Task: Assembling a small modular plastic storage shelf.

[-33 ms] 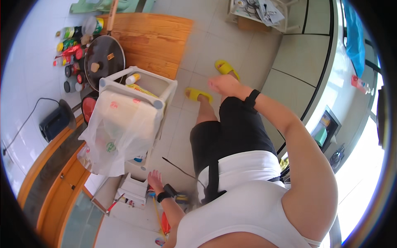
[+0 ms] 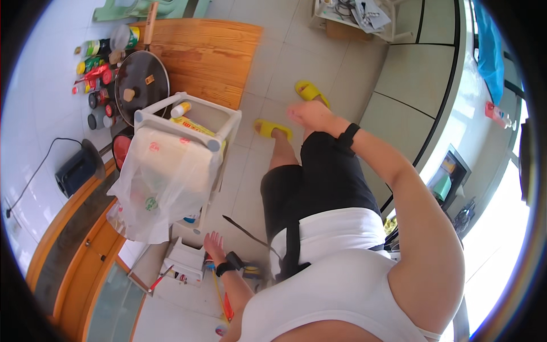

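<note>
My left hand (image 2: pixel 215 248) hangs low at my left side, fingers apart and holding nothing. It is near a white plastic organiser (image 2: pixel 185 256) and below the corner of a white rack (image 2: pixel 236 122). My right hand (image 2: pixel 310 115) is out in front of my body, above the floor by the yellow slippers (image 2: pixel 309 90). Its fingers look loosely curled together, and I see nothing in them. Each wrist wears a black band. A translucent plastic bag (image 2: pixel 162 194) lies over the top of the rack. A white bottle with a yellow cap (image 2: pixel 180 110) sits inside its frame.
On the left stand a wooden board (image 2: pixel 208 60), a lidded pan (image 2: pixel 142 88), and several jars and bottles (image 2: pixel 98 97) along the wall. Pale cabinets (image 2: pixel 399 108) run along the right. A white cart (image 2: pixel 356 17) with papers and cables is at the far end.
The things on the left sit slightly further left in the picture. Both hands keep nearly the same place and pose.
</note>
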Available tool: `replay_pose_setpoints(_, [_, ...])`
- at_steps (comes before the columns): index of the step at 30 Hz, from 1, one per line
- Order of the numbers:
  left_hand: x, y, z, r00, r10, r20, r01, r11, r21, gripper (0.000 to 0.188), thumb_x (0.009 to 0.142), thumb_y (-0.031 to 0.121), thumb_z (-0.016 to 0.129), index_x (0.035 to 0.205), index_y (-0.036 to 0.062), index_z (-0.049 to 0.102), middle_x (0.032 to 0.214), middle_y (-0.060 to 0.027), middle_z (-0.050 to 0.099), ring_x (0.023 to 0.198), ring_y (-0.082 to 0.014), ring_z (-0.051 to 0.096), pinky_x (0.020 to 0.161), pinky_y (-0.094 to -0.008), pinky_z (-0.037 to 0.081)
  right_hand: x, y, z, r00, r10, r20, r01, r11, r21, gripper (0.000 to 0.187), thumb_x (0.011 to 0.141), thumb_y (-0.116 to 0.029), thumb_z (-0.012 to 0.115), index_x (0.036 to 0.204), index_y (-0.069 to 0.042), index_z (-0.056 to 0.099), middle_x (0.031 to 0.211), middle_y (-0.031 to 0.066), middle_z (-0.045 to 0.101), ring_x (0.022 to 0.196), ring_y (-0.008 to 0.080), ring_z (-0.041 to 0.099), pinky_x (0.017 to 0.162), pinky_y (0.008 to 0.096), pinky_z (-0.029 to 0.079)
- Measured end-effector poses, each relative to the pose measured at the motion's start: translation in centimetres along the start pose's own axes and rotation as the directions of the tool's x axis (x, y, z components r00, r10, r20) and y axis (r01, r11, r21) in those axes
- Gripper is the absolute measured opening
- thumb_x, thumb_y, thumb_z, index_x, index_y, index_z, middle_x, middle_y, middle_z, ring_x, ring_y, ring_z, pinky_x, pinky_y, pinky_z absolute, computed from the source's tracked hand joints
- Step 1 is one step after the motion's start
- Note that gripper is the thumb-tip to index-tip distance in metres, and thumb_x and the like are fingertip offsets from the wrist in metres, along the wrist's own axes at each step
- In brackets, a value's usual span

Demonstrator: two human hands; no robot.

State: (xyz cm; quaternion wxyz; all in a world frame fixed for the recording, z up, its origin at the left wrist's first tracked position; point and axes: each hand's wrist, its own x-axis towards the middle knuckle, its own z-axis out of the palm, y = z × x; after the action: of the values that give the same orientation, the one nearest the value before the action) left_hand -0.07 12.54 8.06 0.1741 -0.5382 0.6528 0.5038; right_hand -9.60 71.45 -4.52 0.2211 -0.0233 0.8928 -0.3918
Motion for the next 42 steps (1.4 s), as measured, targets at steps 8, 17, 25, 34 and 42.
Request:
replay_pose_setpoints(8, [-4.7,5.5,16.1,0.922,0.088,0.378,-0.256,0.870,0.421,0.043,0.092,0.034,0.050,0.122,0.0027,0.049,0.114,-0.0148,0.059,0.104,-0.0248,0.059,0.083,-0.0366,0.050,-8.5,6.5,-4.8,0.886,0.407,-0.222,-0.358,0.905,0.229,0.020,0.088,-0.026,0.051,0.100,-0.012,0.059,0.089,0.0109,0.065,0.082,0.0325,0.061,0.071,0.0418,0.049])
replay_pose_setpoints(17, [-16.6,13.7,33.2,0.702,0.309,0.641,-0.712,0.269,0.649,0.031,0.089,0.013,0.056,0.117,0.0029,0.052,0.104,-0.0134,0.061,0.097,-0.0251,0.059,0.088,-0.0345,0.044,-9.1,9.9,-7.5,0.878,0.417,-0.234,-0.317,0.873,0.370,0.016,0.087,-0.020,0.054,0.100,-0.011,0.058,0.088,0.0103,0.065,0.082,0.0290,0.063,0.071,0.0393,0.050])
replay_pose_setpoints(25, [-16.5,18.9,34.5,0.339,0.488,0.804,-0.585,-0.560,0.587,0.056,0.069,0.008,0.067,0.123,0.0086,0.049,0.133,-0.0141,0.039,0.129,-0.0364,0.031,0.104,-0.0492,0.025,0.3,11.3,-0.8,1.000,-0.007,-0.014,0.008,0.993,0.119,0.016,0.081,-0.016,0.053,0.094,-0.008,0.059,0.084,0.0137,0.063,0.078,0.0311,0.060,0.068,0.0406,0.048])
replay_pose_setpoints(34, [-13.0,17.9,34.6,0.355,0.571,0.740,-0.440,-0.596,0.672,0.056,0.073,0.020,0.069,0.124,0.0115,0.049,0.138,-0.0135,0.035,0.132,-0.0340,0.028,0.105,-0.0522,0.017,14.4,0.2,10.1,0.991,-0.111,-0.070,0.129,0.921,0.368,0.035,0.071,-0.019,0.065,0.098,0.000,0.055,0.091,0.0186,0.063,0.087,0.0367,0.060,0.074,0.0430,0.048])
replay_pose_setpoints(42, [-12.4,17.9,34.4,0.350,0.598,0.721,-0.469,-0.555,0.687,0.043,0.073,0.024,0.070,0.111,0.0126,0.055,0.135,-0.0124,0.040,0.128,-0.0329,0.034,0.103,-0.0546,0.018,16.2,-3.4,10.4,0.998,0.052,-0.031,-0.015,0.709,0.705,0.037,0.072,-0.015,0.069,0.104,-0.003,0.055,0.082,0.0177,0.063,0.075,0.0312,0.062,0.065,0.0374,0.049])
